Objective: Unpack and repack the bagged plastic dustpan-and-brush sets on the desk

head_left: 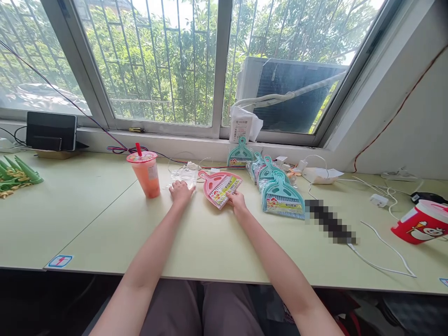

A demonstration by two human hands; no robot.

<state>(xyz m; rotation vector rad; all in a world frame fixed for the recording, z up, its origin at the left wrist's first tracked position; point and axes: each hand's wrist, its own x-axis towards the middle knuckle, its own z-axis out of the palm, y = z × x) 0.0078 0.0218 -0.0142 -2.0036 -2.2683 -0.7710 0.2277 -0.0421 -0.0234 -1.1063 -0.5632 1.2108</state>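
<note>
My right hand [238,203] pinches the lower right edge of a pink mini dustpan-and-brush set [214,183], thumb over its printed yellow label. The set is tilted, its handle toward the upper left. To the left, my left hand [180,191] rests on the table with curled fingers over a clear plastic bag [189,173]. A cup of orange-red drink [147,179] with a red straw stands just left of that hand. Right of the pink set lie several mint-green dustpan sets [283,198] in a row, overlapping. Another green set [241,156] leans upright at the back.
A white packet [241,125] stands on the sill. White cables and a paper tray [320,175] lie at the back right, a red bucket-shaped cup [422,221] at far right. A tablet [51,131] stands back left, near green spiky pieces [21,170]. A pixelated dark object [331,221] lies right.
</note>
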